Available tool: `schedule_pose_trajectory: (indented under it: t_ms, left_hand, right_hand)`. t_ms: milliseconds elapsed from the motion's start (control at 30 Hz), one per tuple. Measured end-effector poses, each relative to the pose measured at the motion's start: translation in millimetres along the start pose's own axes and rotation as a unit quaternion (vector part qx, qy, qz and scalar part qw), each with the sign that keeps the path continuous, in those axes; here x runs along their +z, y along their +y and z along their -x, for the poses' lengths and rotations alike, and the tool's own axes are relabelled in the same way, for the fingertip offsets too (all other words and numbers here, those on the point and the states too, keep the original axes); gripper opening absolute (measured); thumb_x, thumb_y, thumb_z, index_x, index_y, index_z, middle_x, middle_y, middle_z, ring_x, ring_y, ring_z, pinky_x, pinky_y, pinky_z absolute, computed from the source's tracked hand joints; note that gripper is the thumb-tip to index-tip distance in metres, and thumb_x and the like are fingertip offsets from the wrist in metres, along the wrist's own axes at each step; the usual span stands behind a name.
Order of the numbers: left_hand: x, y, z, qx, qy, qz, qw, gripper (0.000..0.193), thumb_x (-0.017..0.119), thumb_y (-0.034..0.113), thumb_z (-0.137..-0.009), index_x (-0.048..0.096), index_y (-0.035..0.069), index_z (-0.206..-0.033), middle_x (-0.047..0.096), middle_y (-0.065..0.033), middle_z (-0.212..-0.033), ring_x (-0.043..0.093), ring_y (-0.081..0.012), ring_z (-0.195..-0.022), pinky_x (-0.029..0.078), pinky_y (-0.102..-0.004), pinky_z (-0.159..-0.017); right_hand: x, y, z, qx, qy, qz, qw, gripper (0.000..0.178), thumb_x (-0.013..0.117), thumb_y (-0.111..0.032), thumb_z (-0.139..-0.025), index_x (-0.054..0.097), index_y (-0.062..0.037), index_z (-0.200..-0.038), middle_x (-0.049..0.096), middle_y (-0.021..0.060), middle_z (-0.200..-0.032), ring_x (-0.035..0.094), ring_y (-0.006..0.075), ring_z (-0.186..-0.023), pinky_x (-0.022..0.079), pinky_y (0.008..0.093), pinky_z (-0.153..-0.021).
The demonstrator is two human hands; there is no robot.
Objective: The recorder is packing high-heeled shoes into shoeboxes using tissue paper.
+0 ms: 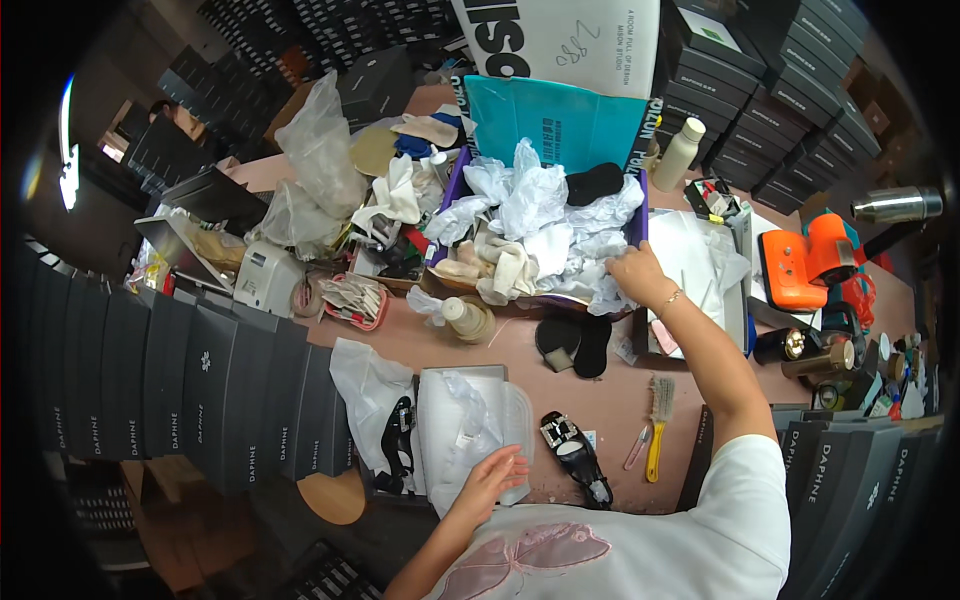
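My right hand (638, 275) reaches over the near right rim of a purple box (641, 226), its fingers curled onto crumpled white paper (600, 285) that fills the box. Low in the middle, my left hand (495, 480) is open, fingers stretched, beside white paper (458, 430) in an open shoe box (425, 400). One black sandal (398, 440) lies at that box's left side, partly on white wrapping. Another black sandal (575, 458) with a glittering buckle lies on the table, right of my left hand.
A yellow-handled brush (656, 430) lies right of the loose sandal. Dark insoles (580, 345) and a cream bottle (467, 318) sit before the purple box. Stacked dark shoe boxes (230, 390) flank the table. An orange device (795, 270) stands at the right.
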State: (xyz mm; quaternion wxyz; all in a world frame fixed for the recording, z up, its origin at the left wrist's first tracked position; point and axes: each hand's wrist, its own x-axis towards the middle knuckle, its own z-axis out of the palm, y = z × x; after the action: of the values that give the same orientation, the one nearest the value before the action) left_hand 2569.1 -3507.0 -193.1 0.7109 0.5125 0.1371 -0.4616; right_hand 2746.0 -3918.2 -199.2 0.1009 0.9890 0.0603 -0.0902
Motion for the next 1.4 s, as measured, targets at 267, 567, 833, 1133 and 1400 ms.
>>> schedule_pose_trajectory:
  t_ms: [267,567,833,1133,1400]
  left_hand:
    - [-35,-22,20,0.071,0.194,-0.093,0.974,0.034,0.054,0.021,-0.096,0.053,0.000,-0.123,0.058,-0.0103,-0.115,0.058,-0.0184,-0.102,0.049,-0.0308,-0.085]
    - [-44,-14,-2,0.255,0.336,-0.568,0.707,0.041,0.068,0.023,-0.081,0.058,0.000,-0.113,0.063,-0.0162,-0.101,0.059,-0.0321,-0.101,0.039,-0.0445,-0.097]
    - [-22,29,23,0.400,0.191,-0.570,0.692,0.019,0.068,0.012,-0.078,0.055,0.002,-0.086,0.060,-0.0140,-0.090,0.057,-0.0343,-0.086,0.042,-0.0479,-0.086]
    - [-16,1,82,0.178,0.218,-0.336,0.899,0.012,0.063,0.008,-0.087,0.055,0.002,-0.092,0.060,-0.0076,-0.086,0.059,-0.0148,-0.076,0.047,-0.0270,-0.064]
    - [-94,37,107,0.235,-0.036,0.032,0.971,0.081,0.067,0.038,-0.086,0.024,0.000,-0.144,0.043,-0.0143,-0.138,0.045,-0.0207,-0.122,0.039,-0.0367,-0.099]
  right_hand:
    - [81,-16,-43,0.040,-0.020,0.079,0.996,0.012,0.056,-0.014,-0.080,0.067,-0.0132,-0.084,0.070,0.0071,-0.082,0.068,0.0199,-0.081,0.048,0.0342,-0.067]
    - [-66,-35,10,-0.045,0.047,-0.121,0.990,0.023,0.066,-0.011,-0.075,0.060,-0.0005,-0.094,0.063,0.0201,-0.099,0.064,0.0355,-0.083,0.052,0.0400,-0.073]
    - [-43,-225,112,-0.069,-0.086,-0.675,0.730,0.062,0.069,-0.028,-0.084,0.044,0.0034,-0.131,0.058,0.0166,-0.118,0.062,0.0204,-0.094,0.051,0.0331,-0.075]
    - [-70,-262,124,0.079,0.011,-0.951,0.298,0.040,0.063,0.000,-0.083,0.050,-0.0035,-0.121,0.062,0.0022,-0.102,0.059,0.0112,-0.091,0.049,0.0258,-0.080]
    - [-120,-288,150,-0.190,-0.066,-0.791,0.578,0.030,0.063,0.001,-0.083,0.058,0.0001,-0.113,0.057,0.0011,-0.105,0.055,0.0097,-0.093,0.045,0.0243,-0.085]
